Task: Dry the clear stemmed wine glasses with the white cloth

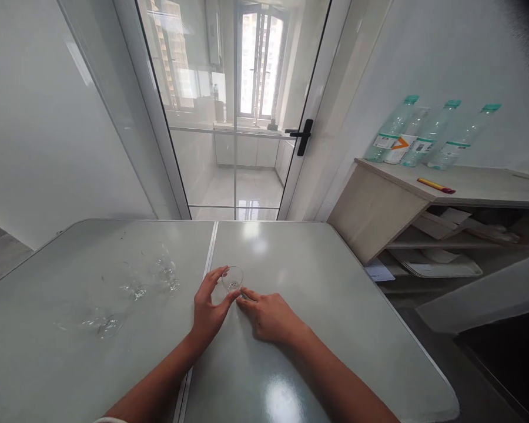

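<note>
A small clear glass (233,278) stands upright on the grey table (317,282) near its middle seam. My left hand (208,308) curls round the glass, thumb and fingers touching its sides. Just to its right, my right hand (268,314) lies low on the table with its fingertips at the foot of the glass, fingers together. Several other clear glasses (136,288) stand or lie on the left half of the table, hard to make out.
A wooden shelf unit (379,205) stands to the right of the table with three plastic bottles (423,135) and a yellow-red pen (435,185) on top. Behind the table is a glass door (235,117) with a black handle (303,136).
</note>
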The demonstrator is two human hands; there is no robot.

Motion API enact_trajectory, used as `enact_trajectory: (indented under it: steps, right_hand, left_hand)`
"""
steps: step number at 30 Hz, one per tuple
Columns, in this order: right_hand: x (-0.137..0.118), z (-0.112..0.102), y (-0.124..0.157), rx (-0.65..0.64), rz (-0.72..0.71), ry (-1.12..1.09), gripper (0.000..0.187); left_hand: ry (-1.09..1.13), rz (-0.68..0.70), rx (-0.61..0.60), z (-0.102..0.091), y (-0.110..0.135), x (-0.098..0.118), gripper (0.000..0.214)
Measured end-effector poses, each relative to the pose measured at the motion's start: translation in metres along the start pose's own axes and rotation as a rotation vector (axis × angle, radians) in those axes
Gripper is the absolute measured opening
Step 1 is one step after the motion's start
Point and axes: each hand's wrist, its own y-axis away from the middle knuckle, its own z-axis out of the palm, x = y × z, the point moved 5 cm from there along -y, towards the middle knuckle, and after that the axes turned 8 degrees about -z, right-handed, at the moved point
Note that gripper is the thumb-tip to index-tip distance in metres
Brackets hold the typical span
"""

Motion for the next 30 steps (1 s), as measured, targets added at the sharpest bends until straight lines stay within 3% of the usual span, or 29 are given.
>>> enact_trajectory:
  steps: [7, 19, 26, 30]
  right_hand:
    - [-0.005, 0.001, -0.005, -0.009, 0.012, 0.023, 0.081]
    - [-0.004, 0.001, -0.004, -0.128, 0.114, 0.049, 0.084]
    - [0.045, 0.003, 0.007, -0.093, 0.412, 0.103, 0.091]
    - [0.072, 0.001, 0.016, -0.080, 0.554, 0.146, 0.089]
  left_hand:
    - [0.024, -0.047, -0.065, 0.006, -0.005, 0.004, 0.053]
    - [0.017, 0.000, -0.051, 0.005, -0.004, 0.002, 0.061]
    - [-0.024, -0.056, 0.079, -0.003, -0.001, 0.000, 0.027]
    - [-0.039, -0.096, 0.092, -0.007, -0.001, -0.003, 0.019]
